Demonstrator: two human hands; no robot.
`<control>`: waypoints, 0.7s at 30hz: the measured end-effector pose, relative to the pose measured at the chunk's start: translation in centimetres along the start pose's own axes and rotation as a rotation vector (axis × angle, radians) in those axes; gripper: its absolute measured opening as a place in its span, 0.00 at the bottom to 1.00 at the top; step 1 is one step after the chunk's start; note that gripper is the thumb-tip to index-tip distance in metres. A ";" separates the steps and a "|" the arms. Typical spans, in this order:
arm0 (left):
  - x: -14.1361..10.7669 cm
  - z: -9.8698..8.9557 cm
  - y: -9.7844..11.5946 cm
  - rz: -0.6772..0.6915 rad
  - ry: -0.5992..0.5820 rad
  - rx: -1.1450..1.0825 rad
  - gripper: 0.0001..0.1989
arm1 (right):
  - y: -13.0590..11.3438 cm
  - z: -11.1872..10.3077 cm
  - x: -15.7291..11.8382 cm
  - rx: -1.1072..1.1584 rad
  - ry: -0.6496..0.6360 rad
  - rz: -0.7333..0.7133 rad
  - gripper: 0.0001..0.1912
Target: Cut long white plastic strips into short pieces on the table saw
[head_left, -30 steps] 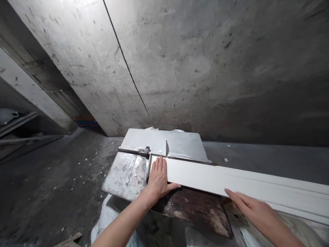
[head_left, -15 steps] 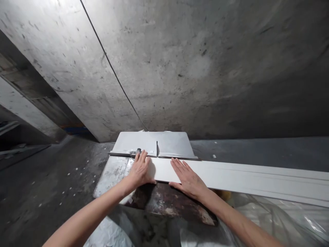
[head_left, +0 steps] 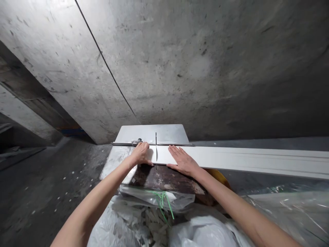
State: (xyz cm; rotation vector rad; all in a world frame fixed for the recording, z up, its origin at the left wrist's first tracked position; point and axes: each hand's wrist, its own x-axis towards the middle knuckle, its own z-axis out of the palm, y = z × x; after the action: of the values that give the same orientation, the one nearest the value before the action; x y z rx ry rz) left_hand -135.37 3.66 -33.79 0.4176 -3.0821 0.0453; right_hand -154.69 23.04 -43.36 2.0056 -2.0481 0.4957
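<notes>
A long white board (head_left: 231,158) lies across a small table saw (head_left: 151,132), against a thin metal fence (head_left: 177,144). The upright dark blade (head_left: 156,139) stands between my hands, and a narrow cut line crosses the board there. My left hand (head_left: 141,153) grips the board's short left end, fingers curled at the far edge and thumb at the near edge. Flat on the board, right of the blade, rests my right hand (head_left: 183,161) with fingers stretched and thumb along the near edge. A dark knob (head_left: 139,140) sits just behind my left fingers.
White plastic bags (head_left: 205,233) and pale scraps (head_left: 156,223) lie below the saw, near green ties (head_left: 163,202). Clear plastic sheeting (head_left: 290,209) covers something at right. Behind rises a grey wall (head_left: 180,68) with a hanging cable (head_left: 102,56). White bits dot the floor (head_left: 77,185).
Both hands and the board have moved away from me along the saw top, with the fence. The blade now reaches through the board. My view has shifted, showing more bags and the green ties.
</notes>
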 end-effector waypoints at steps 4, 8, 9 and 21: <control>0.8 -0.4 -0.3 -0.023 0.003 0.006 0.41 | 0.6 -0.2 0.9 0.002 -0.016 0.017 0.43; -0.8 -0.4 0.9 -0.051 -0.015 0.020 0.45 | -0.8 -0.4 -0.5 0.010 0.004 0.016 0.43; -1.5 -0.3 1.4 -0.058 -0.020 0.023 0.47 | -1.4 -0.5 -1.2 0.011 0.015 0.011 0.44; -15.7 -0.2 10.0 0.074 -0.225 -0.111 0.55 | -6.5 -2.0 -9.0 -0.022 0.140 -0.048 0.46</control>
State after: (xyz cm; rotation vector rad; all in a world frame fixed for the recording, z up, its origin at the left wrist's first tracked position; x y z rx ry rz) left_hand -122.86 17.51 -34.34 0.3246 -3.2982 -0.1831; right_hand -148.06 32.08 -44.58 1.9439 -1.9102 0.5844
